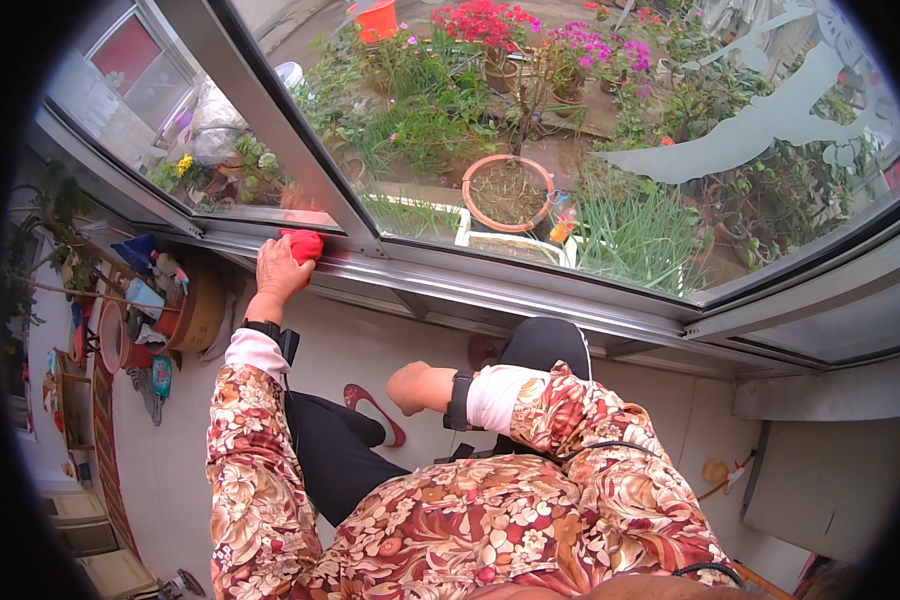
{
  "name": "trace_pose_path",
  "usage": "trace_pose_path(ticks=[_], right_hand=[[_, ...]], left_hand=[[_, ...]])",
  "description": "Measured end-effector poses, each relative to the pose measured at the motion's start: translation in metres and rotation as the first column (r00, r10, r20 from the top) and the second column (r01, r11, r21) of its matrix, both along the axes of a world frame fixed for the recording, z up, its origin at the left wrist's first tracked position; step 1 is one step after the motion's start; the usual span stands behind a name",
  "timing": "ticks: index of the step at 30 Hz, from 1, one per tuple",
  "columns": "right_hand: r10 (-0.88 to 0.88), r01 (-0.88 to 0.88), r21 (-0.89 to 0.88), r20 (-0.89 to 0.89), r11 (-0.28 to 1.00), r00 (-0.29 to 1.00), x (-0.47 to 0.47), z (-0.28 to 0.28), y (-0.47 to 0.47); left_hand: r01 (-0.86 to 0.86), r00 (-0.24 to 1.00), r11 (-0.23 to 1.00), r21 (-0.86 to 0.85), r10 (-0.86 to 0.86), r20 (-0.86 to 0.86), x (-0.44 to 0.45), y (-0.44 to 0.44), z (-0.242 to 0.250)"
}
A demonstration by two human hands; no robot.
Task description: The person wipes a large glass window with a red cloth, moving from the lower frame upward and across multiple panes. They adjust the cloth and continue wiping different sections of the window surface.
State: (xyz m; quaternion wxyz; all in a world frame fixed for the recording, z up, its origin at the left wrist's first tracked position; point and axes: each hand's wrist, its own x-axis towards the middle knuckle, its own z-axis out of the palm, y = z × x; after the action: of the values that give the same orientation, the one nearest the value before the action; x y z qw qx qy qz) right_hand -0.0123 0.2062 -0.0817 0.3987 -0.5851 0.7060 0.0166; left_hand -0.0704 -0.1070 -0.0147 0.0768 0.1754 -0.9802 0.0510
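My left hand [276, 271] presses a bunched red cloth [304, 246] against the metal window frame [435, 279], just below the glass. The cloth touches the foot of an upright metal post [292, 127]. Lower down, in front of my body, my right hand [411, 386] hangs bent at the wrist above the floor. Its fingers are turned out of sight, so whether it holds anything is hidden. Each wrist wears a black band. Behind the large glass pane [420, 150] lies a garden with potted flowers.
Large plant pots [195, 307] stand on the tiled floor [172, 450] to the left, with a striped rug [109, 442] close by. A ledge [825, 397] juts out at the right. My knee [544, 345] is near the window's lower frame.
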Motion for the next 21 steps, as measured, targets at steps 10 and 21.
trace_pose_path(ticks=[10,21], right_hand=[[0.008,-0.008,-0.015,0.002,1.000,1.000,0.000,-0.001,0.004],[-0.020,0.019,0.016,0.041,1.000,0.999,-0.001,0.016,0.004]], left_hand=[[0.244,0.967,0.956,0.164,-0.229,-0.110,0.007,0.055,0.001],[0.038,0.999,0.997,0.068,-0.040,0.023,0.010,-0.100,-0.003]])
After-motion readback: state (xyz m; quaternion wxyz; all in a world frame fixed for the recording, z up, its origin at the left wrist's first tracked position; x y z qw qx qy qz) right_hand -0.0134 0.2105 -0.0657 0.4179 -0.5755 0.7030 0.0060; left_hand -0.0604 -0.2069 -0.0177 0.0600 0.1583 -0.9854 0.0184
